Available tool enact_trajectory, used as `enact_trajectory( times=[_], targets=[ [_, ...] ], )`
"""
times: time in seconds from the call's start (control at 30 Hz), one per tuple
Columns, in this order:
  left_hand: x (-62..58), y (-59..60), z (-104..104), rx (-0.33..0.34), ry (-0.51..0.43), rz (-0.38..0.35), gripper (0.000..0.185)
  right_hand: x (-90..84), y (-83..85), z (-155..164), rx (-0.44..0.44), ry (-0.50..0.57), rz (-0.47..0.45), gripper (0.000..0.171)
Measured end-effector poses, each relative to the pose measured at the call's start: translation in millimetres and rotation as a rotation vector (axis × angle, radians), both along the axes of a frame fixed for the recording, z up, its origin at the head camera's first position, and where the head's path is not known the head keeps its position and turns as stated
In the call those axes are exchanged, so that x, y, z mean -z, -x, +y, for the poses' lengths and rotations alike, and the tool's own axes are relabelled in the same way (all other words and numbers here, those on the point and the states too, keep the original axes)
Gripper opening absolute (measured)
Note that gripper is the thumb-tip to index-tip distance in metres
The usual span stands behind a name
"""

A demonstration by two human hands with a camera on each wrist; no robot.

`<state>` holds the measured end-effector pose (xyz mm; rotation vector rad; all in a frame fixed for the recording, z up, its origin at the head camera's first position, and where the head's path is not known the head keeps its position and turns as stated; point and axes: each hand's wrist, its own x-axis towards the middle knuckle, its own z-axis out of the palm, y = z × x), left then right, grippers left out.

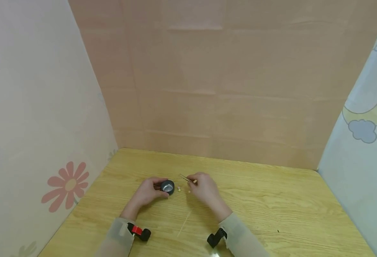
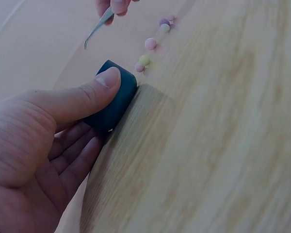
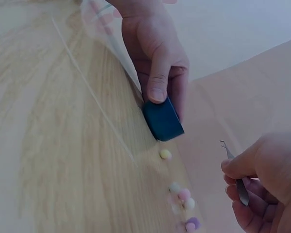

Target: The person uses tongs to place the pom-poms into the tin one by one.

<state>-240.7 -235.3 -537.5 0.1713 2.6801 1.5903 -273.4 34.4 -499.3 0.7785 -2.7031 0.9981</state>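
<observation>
Plain tan paper (image 1: 207, 89) rises behind a wood-grain table (image 1: 272, 200), between pale walls; a pink flower (image 1: 70, 184) is printed on the left one. Facing it, a person holds a small dark cup (image 2: 121, 99) in the left hand (image 1: 148, 191), thumb and fingers curled round its sides, its silvery opening upward. To the right, the right hand (image 1: 206, 187) pinches metal tweezers (image 3: 242, 191), tips pointing left, above the table. Small pastel balls (image 2: 151, 44) lie between cup and right hand.

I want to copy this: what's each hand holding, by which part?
Left hand: dark cup, by its outer side. Right hand: tweezers, near their middle.
</observation>
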Motion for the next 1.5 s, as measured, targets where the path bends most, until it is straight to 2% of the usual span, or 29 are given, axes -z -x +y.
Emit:
enact_trajectory(
  times=[0.2, 0.43, 0.73, 0.93, 1.27, 1.5],
  targets=[
    [1.8, 0.2, -1.7, 0.008, 0.014, 0.002, 0.059, -2.2, 2.5, 16.1, 0.057, 0.005, -0.018, 0.017],
    [2.2, -1.4, -6.2, -0.014, 0.018, -0.004, 0.06, 0.8, 5.9, 32.6, 0.087, -0.021, -0.034, 0.017],
    [-0.5, -3.2, -9.4, -0.032, 0.025, -0.001, 0.058, 0.1, 4.9, 52.6, 0.08, -0.034, -0.07, 0.015],
    [-3.0, -2.1, -9.0, -0.022, 0.02, 0.002, 0.058, 4.8, 5.4, 64.9, 0.058, -0.097, -0.095, 0.013],
    [-1.4, 0.0, -8.1, -0.012, 0.004, 0.003, 0.058, 12.9, 8.0, 71.0, 0.02, -0.149, -0.06, 0.014],
    [-0.9, 2.1, -5.0, -0.029, 0.004, 0.001, 0.058, 15.7, 7.7, 71.7, 0.003, -0.177, -0.034, 0.014]
  ],
)
